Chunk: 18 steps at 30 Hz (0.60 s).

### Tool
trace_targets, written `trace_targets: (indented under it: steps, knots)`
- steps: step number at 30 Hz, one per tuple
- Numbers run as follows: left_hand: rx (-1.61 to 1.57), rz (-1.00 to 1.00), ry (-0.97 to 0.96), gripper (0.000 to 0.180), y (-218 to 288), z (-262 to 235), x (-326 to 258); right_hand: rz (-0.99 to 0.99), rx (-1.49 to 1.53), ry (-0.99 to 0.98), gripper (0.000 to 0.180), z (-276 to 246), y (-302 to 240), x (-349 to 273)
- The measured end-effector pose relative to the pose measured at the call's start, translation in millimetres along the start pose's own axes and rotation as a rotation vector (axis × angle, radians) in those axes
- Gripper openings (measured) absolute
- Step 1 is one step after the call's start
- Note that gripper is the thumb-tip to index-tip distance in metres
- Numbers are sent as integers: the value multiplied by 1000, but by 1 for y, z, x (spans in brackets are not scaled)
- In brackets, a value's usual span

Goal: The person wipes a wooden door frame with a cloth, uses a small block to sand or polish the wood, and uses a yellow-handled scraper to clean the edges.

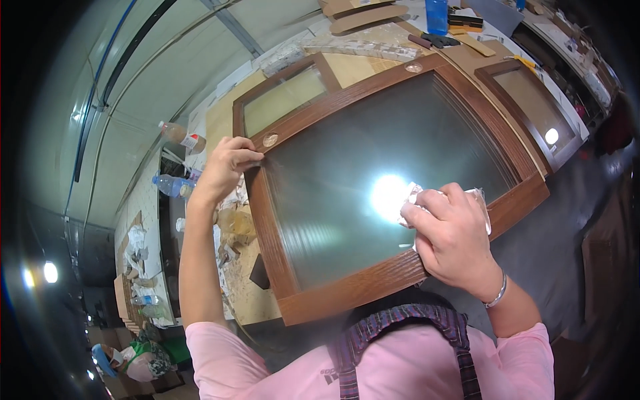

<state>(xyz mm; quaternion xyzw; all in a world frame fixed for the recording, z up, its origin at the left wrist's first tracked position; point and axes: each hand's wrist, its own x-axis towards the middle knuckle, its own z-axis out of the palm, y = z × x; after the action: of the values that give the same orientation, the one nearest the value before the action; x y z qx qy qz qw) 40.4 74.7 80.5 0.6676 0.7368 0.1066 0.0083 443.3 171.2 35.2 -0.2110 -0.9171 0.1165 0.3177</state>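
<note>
A brown wooden-framed glass panel (353,293) lies tilted in front of me, its dark glass (333,180) reflecting a bright lamp. At its far left corner my left hand (227,165) grips the frame, fingers bent over the wood near a round clear disc (270,140). My right hand (455,237) is closed around a crumpled white wipe (408,205), held against or just over the glass near the right front edge. The exact contact under the palm is hidden.
A smaller framed panel (241,120) lies beyond the left corner, another (497,77) at the right. Plastic bottles (175,185) stand at the left. A blue container (437,17) and dark gloves (440,41) are at the back. A person (137,360) is at the lower left.
</note>
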Motion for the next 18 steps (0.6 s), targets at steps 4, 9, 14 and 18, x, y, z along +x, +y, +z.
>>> trace_targets:
  steps: [4, 9, 14, 18]
  knots:
    - [-85, 124, -75, 37, 24, 5, -52, -6, -19, -74, 25, 1, -6, 1]
    - [-453, 308, -76, 26, 91, -1, -119, -20, 3, -34, 31, -6, -13, -1]
    - [-1345, 11, 100, 18, 150, 26, -166, -101, 347, -267, 7, -7, -20, 15]
    - [-1779, 71, 334, 14, 161, 52, -150, 107, 718, -472, 11, 11, -72, 40]
